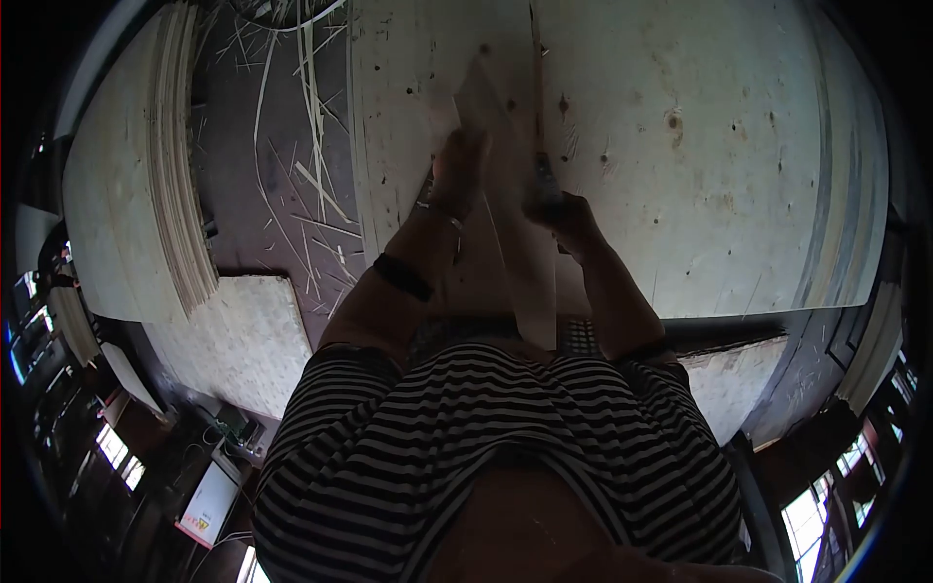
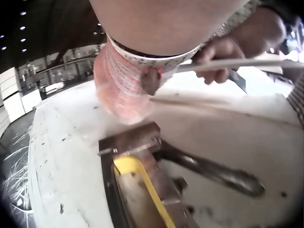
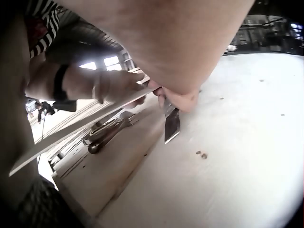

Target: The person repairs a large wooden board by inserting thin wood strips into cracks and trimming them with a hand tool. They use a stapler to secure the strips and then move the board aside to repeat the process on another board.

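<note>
A long pale strip of thin wood lies between the two hands and reaches back toward the striped shirt. My left hand grips the strip, its fingertips partly hidden. In my right hand is a flat blade, with fingers curled round it; its tip points down toward the board. Below the left hand a metal tool with a dark handle and a yellow edge rests on the board.
A large pale wooden board with knots and a dark lengthwise seam spreads under both hands. Stacked sheets stand at the left, with thin wood scraps strewn between. Smaller panels lie nearer the body.
</note>
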`<state>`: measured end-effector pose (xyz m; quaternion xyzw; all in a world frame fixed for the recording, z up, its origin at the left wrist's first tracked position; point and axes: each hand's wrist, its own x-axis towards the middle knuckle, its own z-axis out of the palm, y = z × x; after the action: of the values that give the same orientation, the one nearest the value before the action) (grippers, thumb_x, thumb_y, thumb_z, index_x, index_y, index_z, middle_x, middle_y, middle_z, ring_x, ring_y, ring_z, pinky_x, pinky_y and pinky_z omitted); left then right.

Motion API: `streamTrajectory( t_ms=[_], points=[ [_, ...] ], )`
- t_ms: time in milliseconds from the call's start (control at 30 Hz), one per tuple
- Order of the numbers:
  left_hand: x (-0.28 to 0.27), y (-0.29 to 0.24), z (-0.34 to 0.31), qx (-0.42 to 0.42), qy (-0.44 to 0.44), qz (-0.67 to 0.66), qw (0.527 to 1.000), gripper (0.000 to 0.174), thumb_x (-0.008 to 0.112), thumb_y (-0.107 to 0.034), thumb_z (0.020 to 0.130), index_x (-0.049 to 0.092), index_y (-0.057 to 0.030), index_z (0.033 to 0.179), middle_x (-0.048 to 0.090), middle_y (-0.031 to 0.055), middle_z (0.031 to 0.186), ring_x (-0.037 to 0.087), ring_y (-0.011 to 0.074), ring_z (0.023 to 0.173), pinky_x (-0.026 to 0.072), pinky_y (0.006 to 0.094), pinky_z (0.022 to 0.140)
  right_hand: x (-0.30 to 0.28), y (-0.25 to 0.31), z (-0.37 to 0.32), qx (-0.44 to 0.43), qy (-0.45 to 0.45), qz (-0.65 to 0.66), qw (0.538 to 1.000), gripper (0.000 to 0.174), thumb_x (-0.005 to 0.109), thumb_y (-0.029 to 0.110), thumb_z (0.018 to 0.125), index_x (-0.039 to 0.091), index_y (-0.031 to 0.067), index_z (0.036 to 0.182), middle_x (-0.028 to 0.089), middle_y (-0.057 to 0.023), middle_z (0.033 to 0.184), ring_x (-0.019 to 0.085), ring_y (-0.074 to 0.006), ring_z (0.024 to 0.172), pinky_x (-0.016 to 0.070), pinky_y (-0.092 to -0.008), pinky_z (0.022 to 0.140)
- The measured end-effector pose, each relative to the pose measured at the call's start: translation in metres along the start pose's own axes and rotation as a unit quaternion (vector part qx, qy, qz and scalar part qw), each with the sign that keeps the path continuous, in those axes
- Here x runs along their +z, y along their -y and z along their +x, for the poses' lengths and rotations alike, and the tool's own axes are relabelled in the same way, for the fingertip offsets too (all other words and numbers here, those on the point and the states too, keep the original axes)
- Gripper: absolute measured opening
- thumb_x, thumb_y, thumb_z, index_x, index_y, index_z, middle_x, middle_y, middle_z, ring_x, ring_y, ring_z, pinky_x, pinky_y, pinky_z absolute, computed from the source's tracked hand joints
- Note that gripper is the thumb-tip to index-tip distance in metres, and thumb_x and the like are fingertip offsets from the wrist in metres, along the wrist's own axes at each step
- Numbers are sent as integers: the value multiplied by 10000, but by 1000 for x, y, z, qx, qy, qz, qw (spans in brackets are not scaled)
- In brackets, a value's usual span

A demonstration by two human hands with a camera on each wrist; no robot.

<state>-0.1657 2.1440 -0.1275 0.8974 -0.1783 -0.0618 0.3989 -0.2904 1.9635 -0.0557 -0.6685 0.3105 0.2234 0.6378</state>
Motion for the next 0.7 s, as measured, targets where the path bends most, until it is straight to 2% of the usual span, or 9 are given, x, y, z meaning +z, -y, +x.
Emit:
streamTrajectory(
  t_ms=[33, 67, 133, 233, 300, 367, 433, 600, 700],
  points=[
    [-4, -5, -13, 206, 4, 281, 937, 361, 708, -276, 745, 578, -93, 1027, 572, 126, 1056, 552, 279, 1017, 473, 383, 828, -3, -10, -8, -9, -53, 58, 997, 343, 769, 254, 745, 634, -7, 922, 585, -14, 686, 503, -77, 575, 428, -279, 510],
    [-11, -9, -29, 206, 5, 282, 937, 361, 708, -276, 745, 578, -93, 1027, 572, 126, 1056, 552, 279, 1017, 473, 383, 828, -15, -16, -13, 19, -105, 71, 992, 323, 766, 248, 748, 630, -5, 895, 573, -11, 659, 496, -81, 552, 416, -283, 490],
    [-49, -47, -60, -62, 131, 139, 980, 486, 718, -358, 704, 536, -107, 1078, 526, 126, 1128, 498, 307, 1096, 446, 420, 885, -50, -38, -8, 36, -219, 59, 973, 303, 759, 257, 752, 614, 0, 819, 525, -3, 571, 475, -96, 487, 385, -293, 441],
    [-64, -55, -97, -97, 157, 247, 951, 762, 772, -376, 642, 432, -98, 1264, 499, 142, 1215, 482, 342, 1119, 433, 440, 903, -109, -61, -6, 8, -294, -101, 951, 372, 744, 332, 742, 633, -8, 842, 607, -76, 620, 579, -203, 552, 479, -365, 547],
    [-51, -38, -113, -95, 108, 275, 951, 726, 740, -398, 668, 431, -103, 1255, 500, 146, 1198, 479, 343, 1118, 430, 445, 911, -140, -89, 9, -51, -344, -311, 885, 379, 716, 353, 767, 643, 8, 909, 654, -134, 747, 638, -292, 703, 507, -417, 667],
    [-46, -36, -111, -96, 57, 299, 948, 692, 707, -419, 693, 431, -108, 1246, 500, 151, 1182, 477, 343, 1117, 427, 450, 919, -135, -54, -12, -2, -442, -329, 835, 384, 675, 388, 798, 643, 49, 975, 655, -182, 914, 629, -347, 873, 500, -438, 749],
    [-45, -40, -97, -215, 116, 241, 939, 813, 718, -277, 684, 312, -95, 1365, 488, 178, 1258, 504, 379, 1109, 423, 479, 937, -134, -43, -9, -32, -527, -300, 794, 394, 669, 421, 795, 651, 64, 961, 658, -172, 913, 633, -351, 871, 503, -433, 739],
    [-51, -33, -85, -229, 100, 208, 946, 718, 634, -191, 698, 343, -74, 1344, 523, 201, 1189, 515, 386, 1073, 430, 466, 936, -120, -13, 79, -55, -332, -230, 913, 495, 713, 485, 710, 663, 53, 946, 686, -148, 846, 657, -334, 829, 510, -417, 745],
    [-46, -28, -88, -207, 76, 217, 951, 682, 599, -165, 696, 366, -67, 1329, 549, 199, 1143, 532, 381, 1035, 441, 458, 920, -89, 56, 123, -61, -279, -291, 913, 519, 711, 488, 712, 661, 55, 993, 684, -159, 914, 655, -326, 890, 513, -420, 774]
  ],
)
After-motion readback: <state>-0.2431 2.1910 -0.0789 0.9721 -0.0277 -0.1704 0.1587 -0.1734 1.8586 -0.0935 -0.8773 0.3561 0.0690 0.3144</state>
